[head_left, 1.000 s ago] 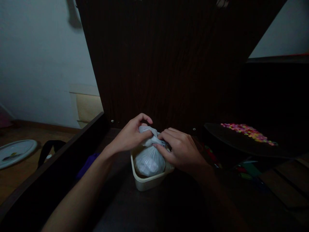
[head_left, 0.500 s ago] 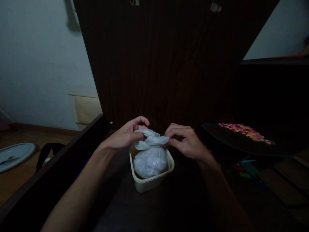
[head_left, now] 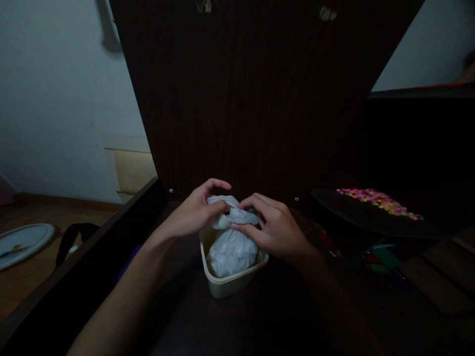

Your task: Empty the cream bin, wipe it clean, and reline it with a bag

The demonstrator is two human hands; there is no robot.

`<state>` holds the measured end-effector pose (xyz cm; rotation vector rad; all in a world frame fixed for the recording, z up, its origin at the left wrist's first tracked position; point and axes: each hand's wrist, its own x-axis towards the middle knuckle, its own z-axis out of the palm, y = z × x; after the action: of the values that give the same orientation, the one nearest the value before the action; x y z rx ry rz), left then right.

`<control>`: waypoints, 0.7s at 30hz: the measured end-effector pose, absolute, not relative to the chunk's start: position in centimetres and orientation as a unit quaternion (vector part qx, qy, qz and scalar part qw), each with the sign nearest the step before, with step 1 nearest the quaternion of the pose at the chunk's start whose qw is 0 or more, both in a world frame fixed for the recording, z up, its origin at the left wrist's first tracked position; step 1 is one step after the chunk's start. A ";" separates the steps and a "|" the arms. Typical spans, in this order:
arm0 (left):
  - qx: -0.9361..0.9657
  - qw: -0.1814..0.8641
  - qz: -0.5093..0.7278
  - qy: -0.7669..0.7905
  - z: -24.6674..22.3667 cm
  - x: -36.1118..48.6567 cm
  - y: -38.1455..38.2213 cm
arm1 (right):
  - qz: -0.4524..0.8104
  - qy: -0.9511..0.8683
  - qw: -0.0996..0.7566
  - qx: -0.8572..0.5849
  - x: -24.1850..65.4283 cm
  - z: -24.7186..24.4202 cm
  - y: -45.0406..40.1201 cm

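A white plastic bag [head_left: 234, 253], full and rounded, sits inside a cream-coloured rectangular tub [head_left: 232, 286]. Its gathered neck is twisted or knotted at the top. My left hand [head_left: 196, 207] pinches the left side of that neck, thumb on top and index finger raised. From the right, my right hand [head_left: 272, 222] grips the neck between thumb and fingers. What the bag contains cannot be made out. Part of the tub's back rim is hidden behind the bag and hands.
The tub stands on a dark wooden surface [head_left: 185, 306] before an upright dark panel [head_left: 252, 99]. A low dark edge board [head_left: 89, 252] runs along the left. Colourful small pieces [head_left: 378, 201] lie on a dark ledge at right. A white oval lid-like object [head_left: 25, 242] rests on the floor.
My right hand has moved left and inward, from the pulled-out end of the bag onto its neck. My left hand stays at the neck, its thumb slightly farther over the plastic.
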<state>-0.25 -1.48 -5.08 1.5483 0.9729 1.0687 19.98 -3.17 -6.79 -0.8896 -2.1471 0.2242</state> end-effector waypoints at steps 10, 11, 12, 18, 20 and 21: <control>0.701 0.420 0.421 0.393 -5.3 -1.7 -0.5 | 0.153 -0.808 0.460 -0.335 21.4 -5.8 -3.0; 0.709 0.417 0.412 0.393 -5.3 -1.9 -0.5 | 0.185 -0.792 0.477 -0.333 21.7 -5.8 -2.7; 0.718 0.411 0.404 0.391 -5.2 -2.1 -0.4 | 0.218 -0.776 0.494 -0.326 21.9 -5.9 -2.5; 0.763 0.358 0.367 0.393 -4.8 -3.0 -0.5 | 0.348 -0.711 0.545 -0.275 23.1 -6.4 -0.8; 0.772 0.361 0.360 0.381 -4.8 -3.1 -0.5 | 0.346 -0.701 0.555 -0.284 23.3 -6.5 -0.4; 0.773 0.369 0.359 0.371 -4.8 -3.1 -0.5 | 0.340 -0.692 0.566 -0.293 23.3 -6.5 -0.2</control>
<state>-3.13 -0.49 -4.80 1.9842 0.9517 0.9203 23.30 -0.25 -6.53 -0.6885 -1.6263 0.8002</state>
